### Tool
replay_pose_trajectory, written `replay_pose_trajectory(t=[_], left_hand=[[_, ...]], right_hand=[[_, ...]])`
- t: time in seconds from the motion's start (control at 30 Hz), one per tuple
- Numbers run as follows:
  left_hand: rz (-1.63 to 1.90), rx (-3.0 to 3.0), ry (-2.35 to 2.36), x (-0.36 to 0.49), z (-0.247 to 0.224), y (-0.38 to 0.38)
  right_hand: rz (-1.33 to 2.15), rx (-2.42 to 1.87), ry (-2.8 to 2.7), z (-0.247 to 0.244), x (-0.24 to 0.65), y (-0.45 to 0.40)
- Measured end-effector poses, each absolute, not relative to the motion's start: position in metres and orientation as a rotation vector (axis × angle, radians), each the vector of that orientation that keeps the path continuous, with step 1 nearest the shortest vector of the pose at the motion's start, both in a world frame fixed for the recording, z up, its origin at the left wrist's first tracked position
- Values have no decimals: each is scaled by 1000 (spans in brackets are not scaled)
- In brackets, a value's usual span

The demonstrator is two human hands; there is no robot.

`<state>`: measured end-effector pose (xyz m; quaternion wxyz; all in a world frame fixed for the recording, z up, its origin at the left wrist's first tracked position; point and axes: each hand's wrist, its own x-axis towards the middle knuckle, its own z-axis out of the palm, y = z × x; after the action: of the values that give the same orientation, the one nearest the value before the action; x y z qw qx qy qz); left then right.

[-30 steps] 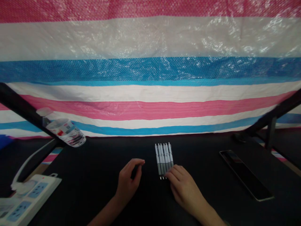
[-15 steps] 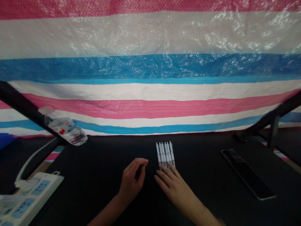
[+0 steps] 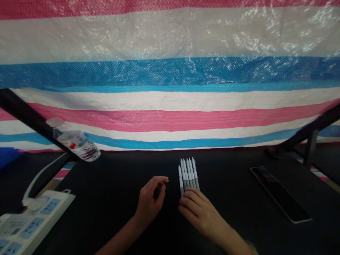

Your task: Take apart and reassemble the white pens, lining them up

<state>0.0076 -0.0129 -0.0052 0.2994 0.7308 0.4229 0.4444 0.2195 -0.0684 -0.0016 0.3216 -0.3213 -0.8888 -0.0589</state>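
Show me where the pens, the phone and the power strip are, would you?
Pens (image 3: 188, 173): head view, on the white barrels mid-row.
Phone (image 3: 280, 194): head view, on the dark screen.
Power strip (image 3: 32, 227): head view, on a blue socket panel.

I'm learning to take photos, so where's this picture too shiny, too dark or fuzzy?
Head view: white glare speckles the sheet, mostly its upper stripes; head view: the table is so dark that shadows hardly show, though the pale pens stand out; head view: the bottle has print too fuzzy to read.
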Motion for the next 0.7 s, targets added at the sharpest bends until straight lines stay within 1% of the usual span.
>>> replay_pose_trajectory(t=[0.1, 0.2, 0.3, 0.37, 0.43, 0.5, 0.53, 0.6, 0.63, 0.7], left_hand=[[928, 1603, 1126, 12, -3, -16], [738, 1108, 1021, 21, -2, -22], [724, 785, 931, 27, 1, -27], [774, 715, 881, 28, 5, -27], [828, 676, 842, 26, 9, -26], [869, 640, 819, 23, 12, -23], [886, 625, 812, 22, 12, -22], [897, 601, 801, 21, 12, -20], [891, 591, 792, 20, 12, -20], [862, 574, 774, 20, 9, -20]], right_hand=[[-133, -837, -2181, 16, 222, -76], [-129, -769, -2221, 29, 218, -86], [-128, -679, -2310, 31, 208, -94], [-130, -616, -2309, 27, 201, -98], [-55, -616, -2279, 21, 197, -102], [177, -726, -2135, 12, 195, -105], [394, -835, -1952, 8, 195, -106], [927, -1032, -1481, 0, 194, -106], [1254, -1054, -1263, -4, 194, -106], [1808, -969, -845, -10, 191, -104]])
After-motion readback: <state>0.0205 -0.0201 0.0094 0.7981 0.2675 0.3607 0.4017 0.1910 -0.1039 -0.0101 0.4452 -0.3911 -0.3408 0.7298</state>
